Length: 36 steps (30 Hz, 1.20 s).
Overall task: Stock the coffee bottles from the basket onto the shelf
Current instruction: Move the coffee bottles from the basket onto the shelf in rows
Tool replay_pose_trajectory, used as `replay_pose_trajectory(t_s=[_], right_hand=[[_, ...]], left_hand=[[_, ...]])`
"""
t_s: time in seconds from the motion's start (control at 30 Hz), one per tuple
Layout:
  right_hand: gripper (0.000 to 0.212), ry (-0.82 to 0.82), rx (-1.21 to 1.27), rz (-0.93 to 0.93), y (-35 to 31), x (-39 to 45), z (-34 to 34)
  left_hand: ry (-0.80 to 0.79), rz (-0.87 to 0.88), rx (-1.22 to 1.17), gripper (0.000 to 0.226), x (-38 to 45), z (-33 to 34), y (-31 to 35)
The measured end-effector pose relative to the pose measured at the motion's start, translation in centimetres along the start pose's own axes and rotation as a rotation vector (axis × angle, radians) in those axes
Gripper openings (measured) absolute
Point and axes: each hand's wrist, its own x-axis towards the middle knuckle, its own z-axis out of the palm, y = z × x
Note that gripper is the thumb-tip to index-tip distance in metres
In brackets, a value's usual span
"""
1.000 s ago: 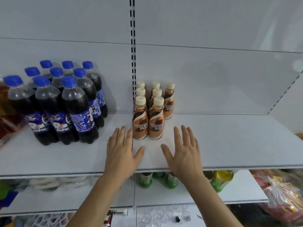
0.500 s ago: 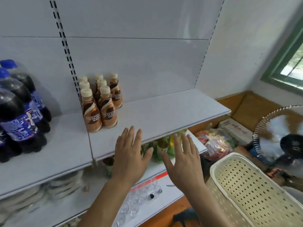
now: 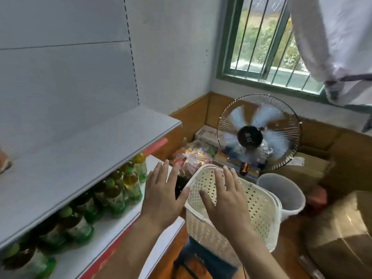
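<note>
A cream perforated plastic basket [image 3: 261, 214] stands to the right of the shelving, below shelf height. My right hand [image 3: 225, 200] hovers over its mouth with fingers spread flat, hiding most of the inside. My left hand [image 3: 163, 194] is spread flat too, just left of the basket's rim, holding nothing. The grey shelf [image 3: 80, 158] stretches away to the left. One coffee bottle [image 3: 3, 161] barely shows at the left edge. I cannot see any bottles in the basket.
Green-capped bottles [image 3: 118, 190] fill the lower shelf. A running floor fan [image 3: 259, 133] stands behind the basket, with a grey bucket [image 3: 281, 192], a bag of snacks [image 3: 191, 160] and cardboard boxes [image 3: 342, 234] around it. A barred window [image 3: 267, 37] is beyond.
The view has swung right and down from the shelf with the coffee bottles to the basket. Both hands stay flat and have moved from the shelf's edge to over the basket.
</note>
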Motion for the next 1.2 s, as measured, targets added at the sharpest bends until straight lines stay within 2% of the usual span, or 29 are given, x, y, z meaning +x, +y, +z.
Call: replay_pose_trajectory(t_s=[0.1, 0.43, 0.6, 0.77, 1.0, 1.2], right_hand=[[0.086, 0.031, 0.017, 0.09, 5.2, 0.3, 0.4], [0.091, -0.147, 0.01, 0.383, 15.9, -1.3, 5.5], [0.101, -0.296, -0.042, 0.443, 18.8, -0.5, 8.4], [0.085, -0.412, -0.035, 0.556, 20.9, 1.6, 11.6], [0.081, -0.568, -0.014, 0.663, 22.3, 2.7, 17.5], [0.073, -0.685, -0.044, 0.719, 24.4, 2.7, 22.2]], left_hand=[[-0.078, 0.07, -0.017, 0.093, 2.2, 3.2, 3.2], [-0.34, 0.169, 0.044, 0.081, 6.1, 13.5, 7.2], [-0.506, 0.189, 0.076, 0.08, 8.7, 18.9, 6.7], [-0.66, 0.27, 0.099, 0.081, 12.0, 24.2, 5.6], [-0.837, 0.401, 0.178, 0.09, 14.9, 31.3, 4.0], [-1.062, 0.426, 0.21, 0.096, 14.4, 38.3, 2.7]])
